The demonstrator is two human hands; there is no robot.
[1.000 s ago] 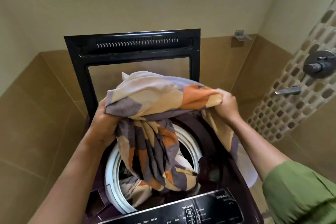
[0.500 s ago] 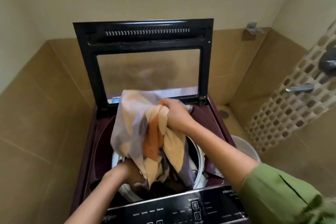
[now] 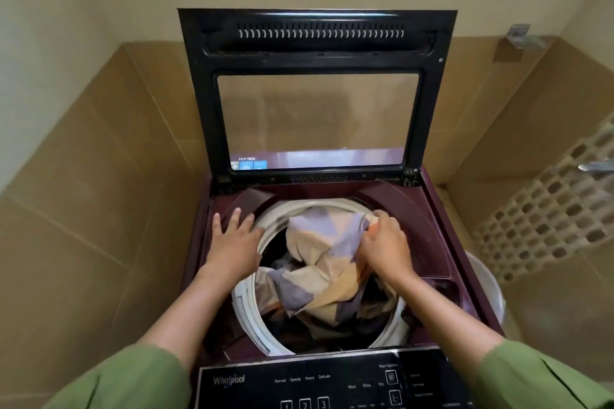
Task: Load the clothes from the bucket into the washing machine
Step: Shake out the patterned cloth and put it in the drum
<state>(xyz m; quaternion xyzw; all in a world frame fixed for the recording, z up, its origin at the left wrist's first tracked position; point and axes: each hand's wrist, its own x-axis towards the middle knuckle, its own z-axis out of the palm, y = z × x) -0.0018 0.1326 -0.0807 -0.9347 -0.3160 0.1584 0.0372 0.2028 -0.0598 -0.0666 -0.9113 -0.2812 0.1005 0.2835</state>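
Observation:
A maroon top-load washing machine stands in front of me with its lid raised. A patterned cloth in beige, grey-purple and orange lies bunched in the white-rimmed drum, heaped above the rim. My right hand grips the cloth's right edge, fingers curled into the fabric. With fingers spread flat, my left hand rests on the machine's top at the drum's left rim and holds nothing. A white bucket shows partly behind the machine's right side; its inside is hidden.
The black control panel runs along the machine's near edge. Brown tiled walls close in on the left and behind. A patterned tile wall with a metal tap is at the right.
The cloth has gone down from above the machine into the drum. My left hand has let go of it and come out onto the machine's top. My right hand has lowered, still holding the cloth.

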